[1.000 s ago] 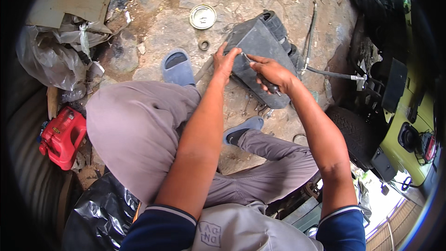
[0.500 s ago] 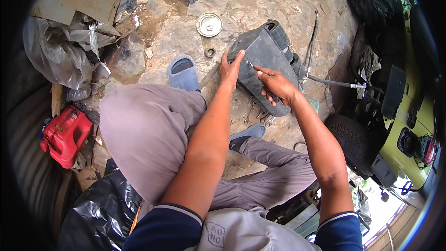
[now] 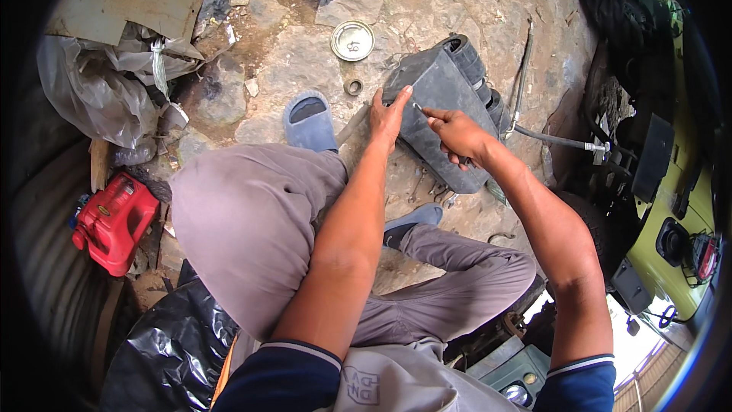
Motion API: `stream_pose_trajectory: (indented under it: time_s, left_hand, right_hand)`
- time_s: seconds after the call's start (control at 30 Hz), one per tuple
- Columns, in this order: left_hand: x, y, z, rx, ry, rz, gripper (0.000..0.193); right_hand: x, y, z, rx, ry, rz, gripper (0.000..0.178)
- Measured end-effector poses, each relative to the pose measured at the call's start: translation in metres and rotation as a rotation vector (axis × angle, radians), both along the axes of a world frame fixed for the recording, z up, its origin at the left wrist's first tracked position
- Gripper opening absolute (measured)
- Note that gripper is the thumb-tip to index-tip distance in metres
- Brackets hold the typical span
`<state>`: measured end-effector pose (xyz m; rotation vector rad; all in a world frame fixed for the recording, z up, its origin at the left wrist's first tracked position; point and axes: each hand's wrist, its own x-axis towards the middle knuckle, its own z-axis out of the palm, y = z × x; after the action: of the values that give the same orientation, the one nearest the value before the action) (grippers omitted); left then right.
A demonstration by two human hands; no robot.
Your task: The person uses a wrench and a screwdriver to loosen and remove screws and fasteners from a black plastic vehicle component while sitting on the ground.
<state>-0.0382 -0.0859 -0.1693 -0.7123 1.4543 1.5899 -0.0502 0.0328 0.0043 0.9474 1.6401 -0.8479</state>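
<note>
A black plastic box with round, ribbed ends along its right side rests tilted on the stone ground between my feet. My left hand grips its near left edge, thumb on the top face and fingers down the side. Closed around a slim hand tool is my right hand, its index finger stretched toward the box. Only the tool's bright metal tip shows clearly, at the box's top face near my left thumb. Its dark handle is mostly hidden in my palm, so its exact kind is unclear.
A round tin lid and a small metal ring lie beyond my left foot. Several wrenches lie beneath the box's near edge. A hose runs right to a yellow-green vehicle. A red jerrycan stands left.
The view has shifted slightly, so the scene sits a little lower and further right. My right elbow has swung outward. Both hands keep their places on and over the box.
</note>
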Motion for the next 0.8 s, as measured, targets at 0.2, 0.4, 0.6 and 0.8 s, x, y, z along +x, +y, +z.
stream_pose_trajectory:
  time_s: [0.2,0.4,0.6,0.8]
  left_hand:
    - [-0.003,-0.003,0.006,-0.007,-0.006,-0.02,0.117]
    - [-0.003,0.004,0.009,-0.015,-0.014,-0.055,0.116]
    - [-0.006,-0.001,0.011,-0.007,-0.014,-0.035,0.115]
    - [-0.006,-0.001,0.012,-0.028,0.011,-0.03,0.115]
  right_hand:
    - [-0.003,-0.008,0.005,0.042,0.035,0.106,0.05]
    - [0.047,0.023,-0.045,0.157,0.379,0.532,0.049]
    - [0.015,0.012,-0.018,0.102,0.235,0.55,0.048]
    - [0.0,0.022,-0.009,0.133,0.18,1.06,0.054]
